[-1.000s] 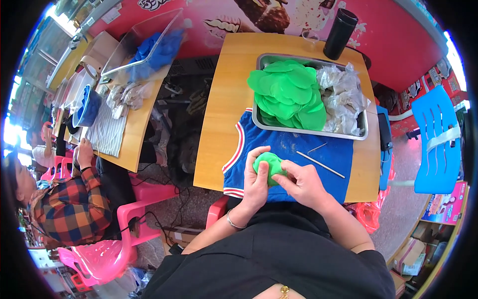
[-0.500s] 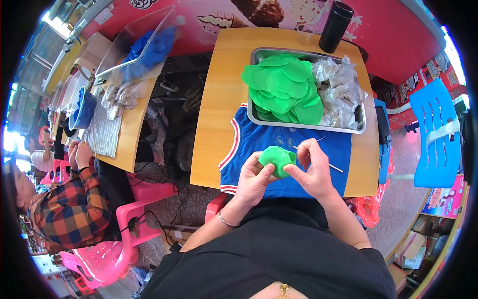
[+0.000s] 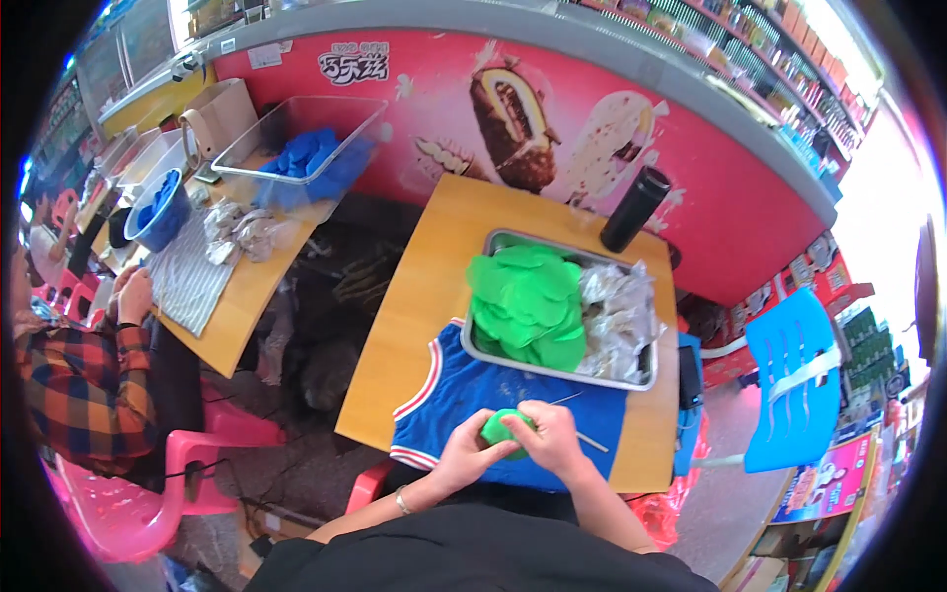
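Note:
My left hand (image 3: 468,454) is closed round a rounded wad of thin green sheet pieces (image 3: 501,430), held just above the blue cloth. From the other side my right hand (image 3: 552,442) presses its fingers and thumb onto the same green wad; its fingertips partly cover it. Beneath both hands lies a blue sleeveless jersey (image 3: 464,383) with red and white trim. A thin pale stick (image 3: 593,443) rests on it beside my right hand. Beyond them, a metal tray (image 3: 592,377) holds a heap of flat, rounded green pieces (image 3: 526,304) and clear plastic bags (image 3: 619,316).
A black tumbler (image 3: 636,209) stands behind the tray on the wooden table (image 3: 400,335). A blue chair (image 3: 792,383) is at the right. At the left, a person in a checked shirt (image 3: 87,395) sits by another table with a clear bin (image 3: 296,148) of blue pieces.
The view has tilted up, showing more wall and shelves. My right hand has come in onto the green wad, which now looks more tightly enclosed between both hands.

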### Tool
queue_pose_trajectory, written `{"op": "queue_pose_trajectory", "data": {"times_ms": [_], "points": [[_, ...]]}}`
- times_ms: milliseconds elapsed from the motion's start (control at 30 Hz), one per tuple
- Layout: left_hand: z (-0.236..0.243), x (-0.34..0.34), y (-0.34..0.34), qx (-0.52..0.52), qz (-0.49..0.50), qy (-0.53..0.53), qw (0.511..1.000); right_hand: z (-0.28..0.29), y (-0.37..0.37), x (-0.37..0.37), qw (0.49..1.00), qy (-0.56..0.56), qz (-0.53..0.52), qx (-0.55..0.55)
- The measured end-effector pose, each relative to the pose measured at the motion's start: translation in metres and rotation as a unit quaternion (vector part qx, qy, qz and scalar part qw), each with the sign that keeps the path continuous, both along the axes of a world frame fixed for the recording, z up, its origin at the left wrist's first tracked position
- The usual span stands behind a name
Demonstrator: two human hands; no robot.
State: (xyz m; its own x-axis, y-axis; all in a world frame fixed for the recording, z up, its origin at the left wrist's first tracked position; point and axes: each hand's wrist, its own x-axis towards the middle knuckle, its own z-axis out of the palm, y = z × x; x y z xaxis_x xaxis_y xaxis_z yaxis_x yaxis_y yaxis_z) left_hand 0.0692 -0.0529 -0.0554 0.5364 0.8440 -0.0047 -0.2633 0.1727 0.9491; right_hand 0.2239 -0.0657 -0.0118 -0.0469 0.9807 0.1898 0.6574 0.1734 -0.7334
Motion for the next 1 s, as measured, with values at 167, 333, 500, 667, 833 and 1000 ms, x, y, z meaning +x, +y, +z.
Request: {"op": "queue_pose_trajectory", "data": {"times_ms": [167,333,500,667,833,1000], "points": [[0.006,-0.005,0.016,-0.094,-0.161,0.007,0.982,0.014,0.001,0.011,0.998,-0.023,0.040,0.032],[0.023,-0.008,0.025,-0.155,-0.289,-0.070,0.942,0.018,0.000,0.033,0.821,0.528,0.168,-0.139],[0.007,0.002,0.025,-0.202,-0.193,-0.030,0.960,0.021,0.000,0.025,0.980,0.158,0.111,-0.040],[0.010,0.005,0.016,-0.190,-0.211,-0.078,0.956,0.000,-0.001,0.027,0.999,-0.031,0.016,0.041],[0.009,0.000,0.008,-0.136,-0.145,-0.025,0.980,0.008,-0.004,0.027,0.950,0.247,0.175,-0.076],[0.013,0.005,0.004,-0.052,-0.152,0.093,0.983,0.002,-0.010,0.015,0.991,-0.068,0.074,0.086]]}}
